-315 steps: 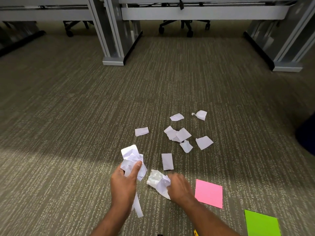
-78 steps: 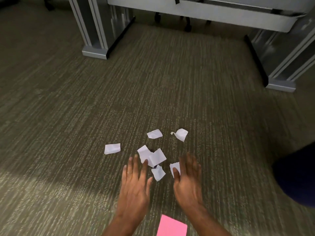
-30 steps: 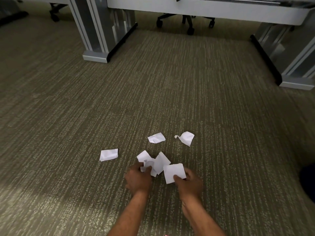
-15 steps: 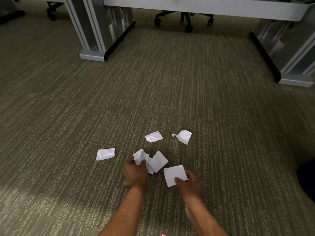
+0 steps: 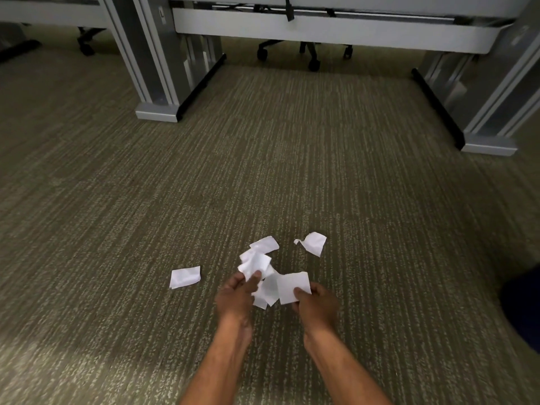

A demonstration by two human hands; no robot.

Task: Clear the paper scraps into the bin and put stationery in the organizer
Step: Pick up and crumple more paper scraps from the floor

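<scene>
Reaching low over the carpet [image 5: 146, 217], both bare hands are working at a small cluster of white paper scraps. The left hand [image 5: 235, 296] is pinching a crumpled scrap [image 5: 254, 263] between thumb and fingers, with the paper standing up above the fingertips. The right hand [image 5: 317, 302] is gripping a flat, roughly square scrap [image 5: 293, 286] with the thumb pressed on its lower edge and the other fingers closed behind it. Between the two hands, further overlapping scraps [image 5: 267, 293] are lying; it is unclear whether these are being held by either hand or are resting on the floor. Three loose pieces are lying on the carpet: one scrap [image 5: 185, 276] well to the left of the left hand, one scrap [image 5: 264, 244] just beyond the crumpled piece and possibly touching it, and one curled scrap [image 5: 313, 243] apart on the far right side of the cluster. At the far end of the floor, grey desk legs [image 5: 157, 83] are standing on either side, and chair castors [image 5: 312, 64] are showing beneath the desk panel [image 5: 321, 30]. A dark blue object [image 5: 523, 308] is showing at the right edge, cut off by the frame and not identifiable.
</scene>
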